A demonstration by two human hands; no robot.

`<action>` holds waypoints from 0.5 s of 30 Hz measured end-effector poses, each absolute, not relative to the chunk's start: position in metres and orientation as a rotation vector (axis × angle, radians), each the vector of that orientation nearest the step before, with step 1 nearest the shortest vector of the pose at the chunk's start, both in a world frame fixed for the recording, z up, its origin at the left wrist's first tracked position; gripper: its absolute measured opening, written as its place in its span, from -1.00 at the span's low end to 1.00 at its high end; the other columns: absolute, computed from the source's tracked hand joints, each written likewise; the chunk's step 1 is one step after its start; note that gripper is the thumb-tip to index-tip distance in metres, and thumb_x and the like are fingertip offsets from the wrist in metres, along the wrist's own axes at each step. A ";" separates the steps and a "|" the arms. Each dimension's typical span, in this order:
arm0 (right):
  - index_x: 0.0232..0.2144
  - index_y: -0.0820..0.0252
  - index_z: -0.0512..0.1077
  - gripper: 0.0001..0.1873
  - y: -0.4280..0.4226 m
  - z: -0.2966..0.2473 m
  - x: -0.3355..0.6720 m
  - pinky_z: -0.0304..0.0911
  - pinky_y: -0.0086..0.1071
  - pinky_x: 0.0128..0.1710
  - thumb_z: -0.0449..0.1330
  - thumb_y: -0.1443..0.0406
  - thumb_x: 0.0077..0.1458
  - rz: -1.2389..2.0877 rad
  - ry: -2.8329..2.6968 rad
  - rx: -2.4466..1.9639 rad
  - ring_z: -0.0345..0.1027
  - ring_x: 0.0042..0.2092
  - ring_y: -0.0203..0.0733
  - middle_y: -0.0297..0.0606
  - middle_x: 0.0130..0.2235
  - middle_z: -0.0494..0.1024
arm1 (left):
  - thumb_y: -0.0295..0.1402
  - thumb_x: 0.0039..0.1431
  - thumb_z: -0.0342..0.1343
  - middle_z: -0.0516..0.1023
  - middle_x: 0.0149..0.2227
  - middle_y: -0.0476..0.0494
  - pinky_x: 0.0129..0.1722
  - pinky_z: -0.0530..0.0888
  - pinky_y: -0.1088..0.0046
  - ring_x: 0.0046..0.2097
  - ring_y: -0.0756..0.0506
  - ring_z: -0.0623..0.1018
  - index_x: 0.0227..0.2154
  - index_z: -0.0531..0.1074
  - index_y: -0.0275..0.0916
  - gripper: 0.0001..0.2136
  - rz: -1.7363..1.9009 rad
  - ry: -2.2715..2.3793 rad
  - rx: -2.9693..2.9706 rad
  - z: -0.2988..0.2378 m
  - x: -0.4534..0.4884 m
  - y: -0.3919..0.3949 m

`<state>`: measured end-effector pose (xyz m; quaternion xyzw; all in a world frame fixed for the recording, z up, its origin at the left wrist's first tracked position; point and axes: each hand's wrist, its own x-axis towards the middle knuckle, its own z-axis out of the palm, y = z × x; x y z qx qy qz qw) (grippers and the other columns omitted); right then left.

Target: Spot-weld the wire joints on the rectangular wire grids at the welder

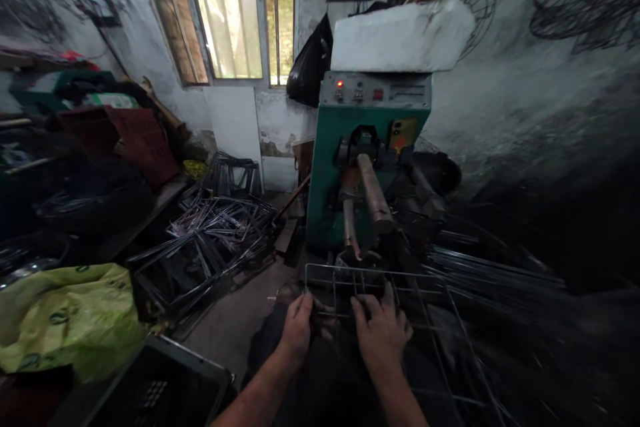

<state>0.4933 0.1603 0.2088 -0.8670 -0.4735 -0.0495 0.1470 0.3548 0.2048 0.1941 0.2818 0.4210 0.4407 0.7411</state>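
We hold the grey welded wire grid (400,293) across our lap, left hand (299,328) and right hand (383,333) clamped on its wires, below the green spot-welding machine's (367,153) electrodes; next, we judge, comes aligning a joint.

barred window (230,13) upper left | yellow-green sack (65,320) lower left | wire frame pile (210,240) left of centre | white foam block (400,37) top centre | black crate (155,387) bottom left

Counted: two hands, left hand (298,328) and right hand (381,333); one wire grid (440,320); one green welding machine (367,147); one yellow sack (70,313); one black crate (160,387); one window (235,13).
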 end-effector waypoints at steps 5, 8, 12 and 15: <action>-0.19 0.05 0.54 -0.74 0.170 0.209 0.502 0.13 -0.05 -0.05 0.09 0.14 0.24 -0.121 -1.306 -2.554 0.23 -0.08 0.05 -0.12 0.21 0.12 | 0.13 -0.20 0.24 0.53 -0.50 -0.14 -0.47 0.46 0.44 -0.43 -0.12 0.55 -0.49 0.33 -0.29 -0.48 0.999 0.892 0.626 0.191 0.368 0.214; -0.18 0.06 0.53 -0.76 0.176 0.211 0.506 0.13 -0.05 -0.05 0.12 0.14 0.23 -0.150 -1.300 -2.558 0.22 -0.07 0.06 -0.10 0.21 0.11 | 0.13 -0.21 0.24 0.51 -0.54 -0.11 -0.48 0.46 0.42 -0.45 -0.13 0.55 -0.51 0.31 -0.28 -0.48 1.018 0.874 0.630 0.190 0.375 0.220; -0.19 0.03 0.53 -0.78 0.182 0.213 0.512 0.11 -0.08 -0.04 0.14 0.14 0.22 -0.180 -1.314 -2.537 0.22 -0.07 0.03 -0.13 0.20 0.14 | 0.15 -0.18 0.22 0.54 -0.48 -0.18 -0.53 0.43 0.43 -0.45 -0.15 0.55 -0.48 0.30 -0.28 -0.47 0.984 0.814 0.639 0.192 0.379 0.226; -0.18 0.02 0.53 -0.77 0.184 0.209 0.516 0.12 -0.08 -0.05 0.13 0.12 0.22 -0.218 -1.333 -2.533 0.21 -0.07 0.04 -0.14 0.20 0.15 | 0.15 -0.19 0.22 0.53 -0.49 -0.16 -0.60 0.38 0.47 -0.49 -0.14 0.54 -0.47 0.30 -0.27 -0.47 0.960 0.818 0.631 0.192 0.382 0.228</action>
